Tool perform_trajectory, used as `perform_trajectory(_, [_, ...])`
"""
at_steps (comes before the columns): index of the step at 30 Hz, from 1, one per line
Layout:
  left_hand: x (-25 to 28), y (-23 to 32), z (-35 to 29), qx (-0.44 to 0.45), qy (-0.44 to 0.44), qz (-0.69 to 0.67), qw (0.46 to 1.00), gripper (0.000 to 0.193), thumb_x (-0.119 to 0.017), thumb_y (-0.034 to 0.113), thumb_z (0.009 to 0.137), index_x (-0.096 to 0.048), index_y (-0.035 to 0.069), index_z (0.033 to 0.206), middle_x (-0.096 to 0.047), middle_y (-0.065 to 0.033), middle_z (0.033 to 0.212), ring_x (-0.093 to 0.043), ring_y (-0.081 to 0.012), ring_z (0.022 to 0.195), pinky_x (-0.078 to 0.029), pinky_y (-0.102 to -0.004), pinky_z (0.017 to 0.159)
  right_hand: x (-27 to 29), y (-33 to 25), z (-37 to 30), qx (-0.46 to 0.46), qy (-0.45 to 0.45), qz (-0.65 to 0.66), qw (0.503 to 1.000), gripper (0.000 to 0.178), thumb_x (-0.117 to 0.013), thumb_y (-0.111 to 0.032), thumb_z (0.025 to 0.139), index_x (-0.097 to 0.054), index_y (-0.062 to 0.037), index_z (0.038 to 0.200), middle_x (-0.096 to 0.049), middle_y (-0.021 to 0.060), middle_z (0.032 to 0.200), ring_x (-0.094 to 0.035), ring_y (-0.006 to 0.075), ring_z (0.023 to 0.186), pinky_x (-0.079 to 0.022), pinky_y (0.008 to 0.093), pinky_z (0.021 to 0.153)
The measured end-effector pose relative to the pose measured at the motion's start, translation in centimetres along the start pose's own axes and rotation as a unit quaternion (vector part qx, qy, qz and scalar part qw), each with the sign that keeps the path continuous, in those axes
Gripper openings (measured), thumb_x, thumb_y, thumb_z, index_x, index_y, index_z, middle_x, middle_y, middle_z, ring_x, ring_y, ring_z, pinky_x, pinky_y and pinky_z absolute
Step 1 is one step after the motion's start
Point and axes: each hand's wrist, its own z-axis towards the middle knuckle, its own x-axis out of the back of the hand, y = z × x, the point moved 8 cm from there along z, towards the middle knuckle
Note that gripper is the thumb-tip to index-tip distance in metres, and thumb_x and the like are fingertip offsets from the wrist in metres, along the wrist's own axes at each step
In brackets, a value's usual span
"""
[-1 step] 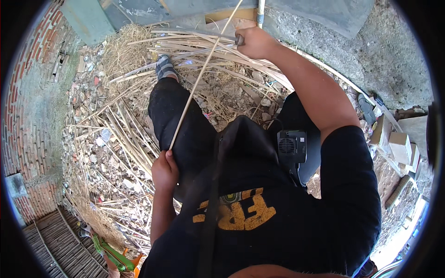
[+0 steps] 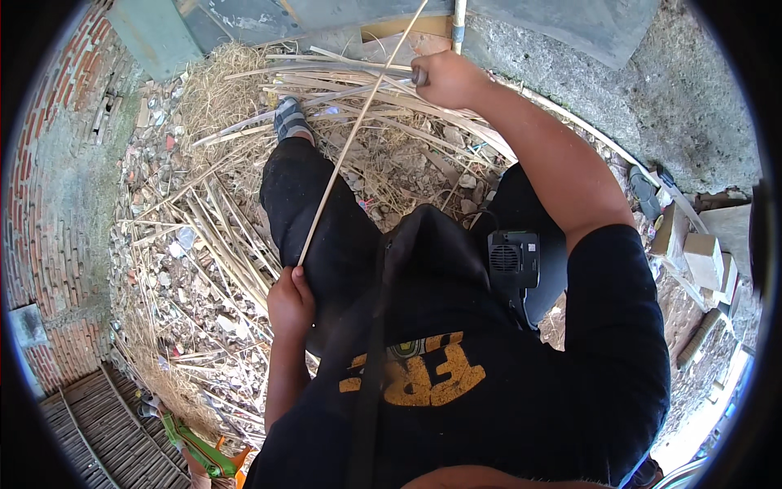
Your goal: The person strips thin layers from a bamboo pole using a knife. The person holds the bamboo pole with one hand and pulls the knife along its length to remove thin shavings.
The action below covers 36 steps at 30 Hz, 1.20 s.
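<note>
Rubble ground (image 2: 163, 269) lies thick with split cane strips (image 2: 220, 236), while left hand (image 2: 291, 303) grips one long strip (image 2: 350, 147) and right hand (image 2: 446, 79) clenches a knife handle (image 2: 419, 77), many uncut.

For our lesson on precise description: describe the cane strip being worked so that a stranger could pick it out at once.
Start at the person's black-trousered leg stretched over the rubble. One long, thin, pale cane strip crosses it diagonally, its lower end gripped in the left hand, while the right hand holds a dark-handled tool near it. Unlike the loose strips lying on the ground, it is raised and straight.
</note>
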Motion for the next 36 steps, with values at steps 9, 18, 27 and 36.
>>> perform_trajectory(9, [-0.1,1.1,-0.3,0.004,0.011,0.044,0.999,0.034,-0.046,0.028,0.104,-0.053,0.004,0.081,-0.059,-0.024,0.065,-0.059,-0.0473,0.062,-0.043,-0.0569,0.056,-1.2,0.6,-0.3,0.019,-0.029,0.0,0.999,0.021,-0.067,-0.021,0.078,-0.067,-0.0072,0.094,-0.07,0.0156,0.081,-0.069,0.0359,0.079,-0.055,0.0475,0.073])
perform_trajectory(18, [0.1,0.2,-1.0,0.008,0.014,0.005,1.0,0.035,-0.045,0.028,0.105,-0.052,0.003,0.081,-0.059,-0.0246,0.065,-0.058,-0.0481,0.062,-0.042,-0.0576,0.057,1.4,-1.3,-1.5,0.018,-0.018,0.021,0.999,0.026,-0.067,-0.019,0.078,-0.064,-0.0073,0.101,-0.072,0.0147,0.094,-0.069,0.0342,0.092,-0.056,0.0452,0.082])
perform_trajectory(27, [-0.1,-0.4,-0.8,0.004,0.011,-0.031,0.999,0.038,-0.044,0.032,0.105,-0.051,0.004,0.081,-0.06,-0.0256,0.067,-0.059,-0.0496,0.064,-0.043,-0.0582,0.059,4.9,-2.4,-2.3,0.102,0.108,-0.103,0.984,0.016,-0.069,-0.018,0.077,-0.065,-0.0113,0.092,-0.069,0.0089,0.086,-0.069,0.031,0.091,-0.054,0.0469,0.08])
perform_trajectory(36, [0.2,-0.8,-1.2,0.04,0.007,-0.038,0.998,0.037,-0.045,0.034,0.105,-0.052,0.005,0.083,-0.061,-0.0255,0.068,-0.06,-0.0492,0.067,-0.043,-0.0575,0.061,6.2,-3.6,-2.4,-0.016,-0.002,-0.119,0.993,0.025,-0.071,-0.028,0.082,-0.066,-0.0133,0.103,-0.072,0.0118,0.095,-0.069,0.0333,0.092,-0.051,0.0471,0.086])
